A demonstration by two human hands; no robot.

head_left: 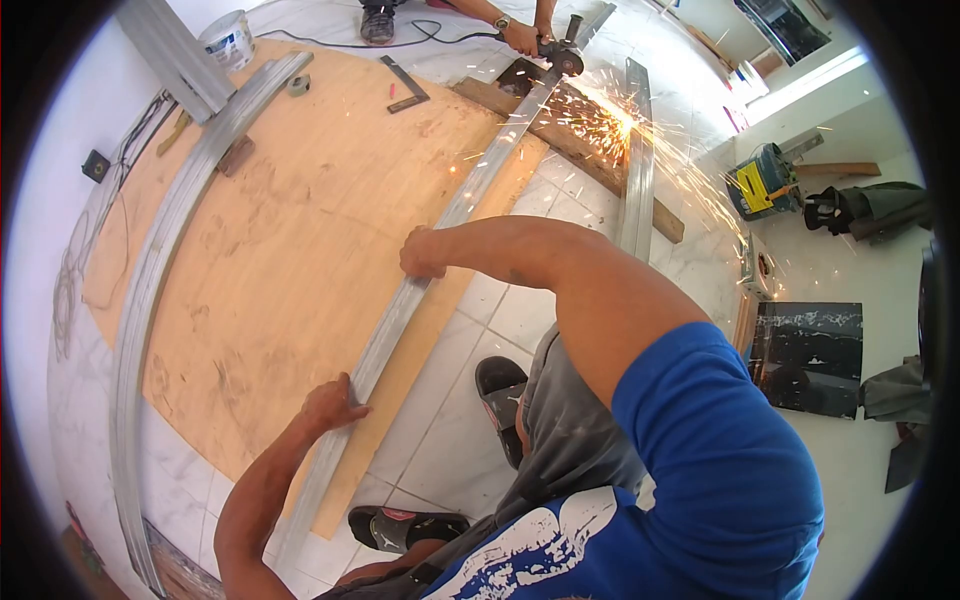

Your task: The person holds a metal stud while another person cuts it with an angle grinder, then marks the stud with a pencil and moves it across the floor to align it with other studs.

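A long grey metal profile [385, 330] runs diagonally across a plywood sheet [290, 240]. My left hand [333, 403] is closed over its near part, with the thumb lying across the metal. Farther along, my right hand [424, 253] wraps round the same profile. At the far end, another person's hands [522, 36] hold an angle grinder [563, 58] against the profile. Bright sparks [626, 122] spray from there to the right. The undersides of my fingers are hidden by the metal.
A second long profile [135, 300] lies on the left, a shorter one [637, 180] at right. A wooden plank [580, 150] sits under the metal. A square [405, 88], a white bucket [228, 40], the grinder's cord [400, 43] and a dark bucket [762, 183] stand around.
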